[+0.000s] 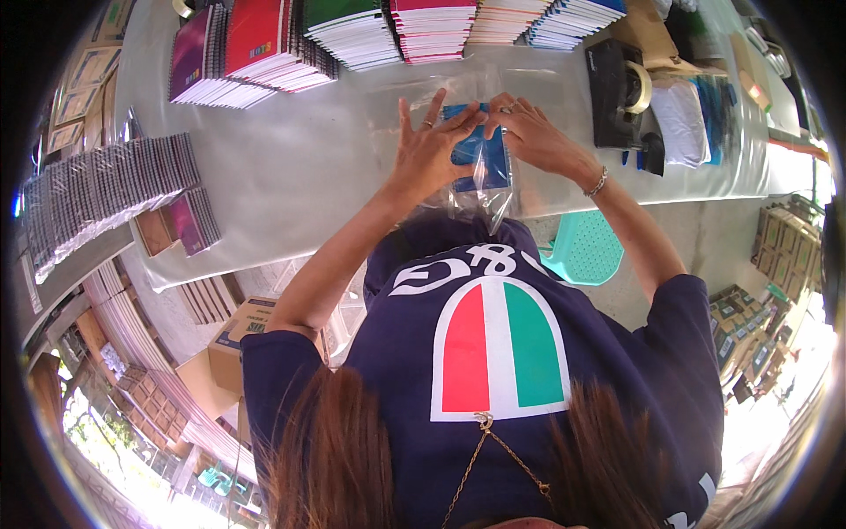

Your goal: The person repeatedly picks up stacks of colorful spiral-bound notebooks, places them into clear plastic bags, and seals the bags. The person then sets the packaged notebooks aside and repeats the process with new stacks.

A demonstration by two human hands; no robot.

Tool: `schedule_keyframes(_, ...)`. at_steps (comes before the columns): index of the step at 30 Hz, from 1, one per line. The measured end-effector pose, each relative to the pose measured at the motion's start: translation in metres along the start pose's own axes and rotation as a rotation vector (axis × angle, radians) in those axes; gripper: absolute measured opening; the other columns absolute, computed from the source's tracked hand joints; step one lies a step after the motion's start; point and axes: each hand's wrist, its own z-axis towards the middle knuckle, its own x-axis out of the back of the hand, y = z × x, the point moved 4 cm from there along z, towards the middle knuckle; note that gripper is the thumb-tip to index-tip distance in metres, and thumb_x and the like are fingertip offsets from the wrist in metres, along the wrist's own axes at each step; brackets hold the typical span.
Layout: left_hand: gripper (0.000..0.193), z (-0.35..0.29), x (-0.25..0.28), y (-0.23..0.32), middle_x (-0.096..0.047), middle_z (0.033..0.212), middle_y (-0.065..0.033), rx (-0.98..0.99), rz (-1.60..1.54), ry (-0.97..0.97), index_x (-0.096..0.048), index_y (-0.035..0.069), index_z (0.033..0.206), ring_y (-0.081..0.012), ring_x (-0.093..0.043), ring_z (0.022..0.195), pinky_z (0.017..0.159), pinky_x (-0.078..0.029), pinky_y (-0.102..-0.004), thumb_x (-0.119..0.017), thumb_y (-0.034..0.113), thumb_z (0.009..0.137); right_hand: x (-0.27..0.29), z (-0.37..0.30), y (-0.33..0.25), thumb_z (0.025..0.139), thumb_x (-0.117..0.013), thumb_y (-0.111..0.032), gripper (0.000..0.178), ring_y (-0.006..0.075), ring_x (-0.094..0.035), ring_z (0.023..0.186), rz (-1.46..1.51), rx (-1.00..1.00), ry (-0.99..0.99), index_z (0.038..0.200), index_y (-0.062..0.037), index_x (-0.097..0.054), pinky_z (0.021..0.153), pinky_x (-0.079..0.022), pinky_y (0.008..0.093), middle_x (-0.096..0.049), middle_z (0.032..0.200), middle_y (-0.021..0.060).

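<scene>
Between your two hands sits one blue booklet (481,150) inside one clear plastic sleeve (480,189), both flat on the grey table (300,167). Your left hand (429,150) has its fingers spread wide and presses the booklet's left edge; your right hand (533,132) pinches the sleeve's top right corner (a bracelet shows on that wrist). Beyond your fingertips you can count about six stacks of notebooks (352,35). Right of your right hand stands one black tape dispenser (621,93).
</scene>
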Motion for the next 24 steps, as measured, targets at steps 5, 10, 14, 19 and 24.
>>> schedule_keyframes(5, 0.080, 0.000, 0.002, 0.000, -0.044, 0.148, 0.0096, -0.014, 0.017, -0.017, -0.053, 0.026, 0.138, -0.0294, -0.023, 0.145, 0.111, 0.004, -0.0697, -0.074, 0.057, 0.068, -0.019, -0.016, 0.003, 0.078, -0.066, -0.017, 0.041, 0.0327, -0.046, 0.115, 0.056, 0.105, 0.249, 0.117, -0.0154, -0.056, 0.101, -0.037, 0.0467, -0.044, 0.135, 0.0049)
schedule_keyframes(10, 0.088, -0.003, -0.005, -0.004, -0.045, 0.147, 0.0064, -0.010, 0.010, 0.004, -0.048, 0.024, 0.142, -0.0314, -0.022, 0.145, 0.110, 0.003, -0.0708, -0.074, 0.061, 0.066, -0.024, -0.022, -0.006, 0.074, -0.074, -0.029, 0.055, 0.0333, -0.045, 0.115, 0.060, 0.012, 0.291, 0.125, -0.0219, -0.054, 0.098, -0.038, 0.0465, -0.041, 0.139, 0.0043)
schedule_keyframes(14, 0.095, -0.005, -0.008, -0.008, -0.037, 0.153, -0.0022, 0.010, -0.162, 0.058, -0.044, 0.021, 0.145, -0.0338, -0.016, 0.147, 0.110, 0.002, -0.0706, -0.075, 0.061, 0.064, -0.029, -0.023, -0.009, 0.074, -0.074, -0.034, 0.060, 0.0319, -0.045, 0.115, 0.005, -0.039, 0.290, 0.130, -0.0283, -0.052, 0.096, -0.037, 0.0494, -0.042, 0.139, 0.0017)
schedule_keyframes(19, 0.082, -0.014, 0.000, -0.007, -0.016, 0.161, -0.0092, 0.075, -0.430, 0.103, -0.051, 0.029, 0.138, -0.0382, -0.002, 0.148, 0.111, 0.003, -0.0681, -0.079, 0.055, 0.066, -0.027, -0.022, -0.014, 0.073, -0.075, -0.041, 0.064, 0.0321, -0.045, 0.115, -0.029, -0.114, 0.241, 0.132, -0.0350, -0.051, 0.091, -0.038, 0.0526, -0.039, 0.140, 0.0000)
schedule_keyframes(24, 0.051, -0.016, -0.010, -0.012, -0.011, 0.162, -0.0085, 0.263, -0.359, 0.109, -0.069, 0.037, 0.116, -0.0382, 0.003, 0.148, 0.111, 0.001, -0.0679, -0.083, 0.045, 0.068, -0.029, -0.016, -0.017, 0.073, -0.076, -0.042, 0.066, 0.0337, -0.043, 0.116, -0.060, -0.138, 0.231, 0.134, -0.0364, -0.049, 0.091, -0.039, 0.0550, -0.037, 0.139, -0.0005)
